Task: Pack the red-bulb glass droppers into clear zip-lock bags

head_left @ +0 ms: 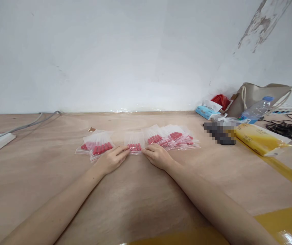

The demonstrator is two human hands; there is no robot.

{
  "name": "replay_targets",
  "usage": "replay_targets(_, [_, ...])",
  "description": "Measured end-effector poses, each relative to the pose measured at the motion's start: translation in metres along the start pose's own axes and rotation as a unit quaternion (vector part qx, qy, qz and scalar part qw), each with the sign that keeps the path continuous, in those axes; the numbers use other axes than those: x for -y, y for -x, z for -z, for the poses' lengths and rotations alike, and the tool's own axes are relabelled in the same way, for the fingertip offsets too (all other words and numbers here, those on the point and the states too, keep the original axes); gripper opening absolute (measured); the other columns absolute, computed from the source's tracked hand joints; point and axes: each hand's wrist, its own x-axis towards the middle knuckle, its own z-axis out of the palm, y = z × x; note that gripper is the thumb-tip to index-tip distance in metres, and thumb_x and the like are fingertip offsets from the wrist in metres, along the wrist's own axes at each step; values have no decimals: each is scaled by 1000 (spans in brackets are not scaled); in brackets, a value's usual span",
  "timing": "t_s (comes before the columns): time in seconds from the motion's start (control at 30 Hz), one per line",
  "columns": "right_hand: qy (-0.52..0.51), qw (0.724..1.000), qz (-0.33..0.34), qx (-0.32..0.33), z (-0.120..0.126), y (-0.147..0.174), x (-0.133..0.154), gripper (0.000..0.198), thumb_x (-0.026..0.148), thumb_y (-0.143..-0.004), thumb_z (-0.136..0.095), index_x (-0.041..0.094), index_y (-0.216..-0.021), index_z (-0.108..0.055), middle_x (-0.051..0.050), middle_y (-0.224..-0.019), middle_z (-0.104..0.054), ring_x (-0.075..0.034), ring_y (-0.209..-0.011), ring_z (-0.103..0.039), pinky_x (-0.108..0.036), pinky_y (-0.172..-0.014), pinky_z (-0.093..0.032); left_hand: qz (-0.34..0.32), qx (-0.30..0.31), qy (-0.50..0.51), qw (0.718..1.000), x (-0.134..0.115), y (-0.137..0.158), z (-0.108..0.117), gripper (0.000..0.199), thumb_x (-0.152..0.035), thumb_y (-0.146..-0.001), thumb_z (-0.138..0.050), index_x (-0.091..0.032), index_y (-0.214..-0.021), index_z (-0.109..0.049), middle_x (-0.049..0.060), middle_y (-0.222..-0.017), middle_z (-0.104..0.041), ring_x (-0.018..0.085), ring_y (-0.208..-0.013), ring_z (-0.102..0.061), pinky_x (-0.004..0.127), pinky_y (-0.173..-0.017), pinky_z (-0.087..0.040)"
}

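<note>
A small clear zip bag (134, 141) with several red-ended pieces inside lies flat between my two hands. The fingers of my left hand (113, 158) are closed together at the bag's lower left corner. My right hand (158, 156) is closed at the lower right corner; its fingertips are partly hidden. Just left of my left hand lies a small group of similar filled bags (101, 143), overlapping. A larger overlapping group of filled bags (176, 137) spreads out behind and to the right of my right hand. What the red-ended pieces are is too small to tell.
On the right are a tissue pack (207, 110), a grey bag (258, 93), a plastic bottle (258, 108), a blurred dark object (219, 133), a yellow packet (260, 137) and black cables (289, 129). A white power strip (0, 144) sits at left. The wall (135, 68) rises behind.
</note>
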Motion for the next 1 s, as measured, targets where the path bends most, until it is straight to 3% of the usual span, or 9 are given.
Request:
replay_targets(0.2, [56, 998, 25, -16, 2, -2, -5, 23, 12, -85, -44, 17, -73, -62, -1, -63, -58, -11, -63, -47, -27, -66, -33, -18, -20, -21, 999, 6, 7, 2, 16, -14, -87, -46, -14, -91, -62, 7, -93, -66, 15, -78, -63, 27, -70, -54])
replay_targets(0.4, [100, 995, 8, -10, 4, -2, -5, 18, 14, -83, -47, 18, -72, -60, -2, -67, -58, -13, -70, -45, -30, -70, -29, -44, -24, -34, 998, 1, 3, 10, 15, -12, -86, -46, -14, -85, -61, 7, -89, -67, 16, -75, -64, 29, -68, -54])
replay_targets(0.6, [125, 992, 12, 4, 5, -2, -4, 22, 9, -83, -43, 17, -70, -58, -2, -69, -59, -12, -70, -44, -32, -72, -27, -58, -11, -44, 997, 1, 1, 11, 18, -7, -85, -44, -13, -88, -61, 8, -90, -67, 17, -80, -64, 30, -72, -53])
replay_targets(0.83, [116, 993, 11, -25, 8, 0, -5, 24, 8, -85, -42, 18, -70, -58, 0, -65, -58, -11, -69, -46, -32, -75, -28, -16, -38, -39, 998, 1, 1, 16, 14, -14, -85, -48, -16, -85, -62, 4, -86, -68, 15, -76, -65, 28, -72, -54])
replay_targets(1.0, [114, 993, 25, -20, 7, -1, -4, 27, 8, -86, -38, 17, -71, -58, -1, -66, -57, -12, -69, -45, -33, -77, -28, -33, -29, -35, 998, 1, -3, 13, 15, -13, -86, -48, -16, -84, -62, 4, -86, -68, 15, -76, -64, 28, -71, -54])
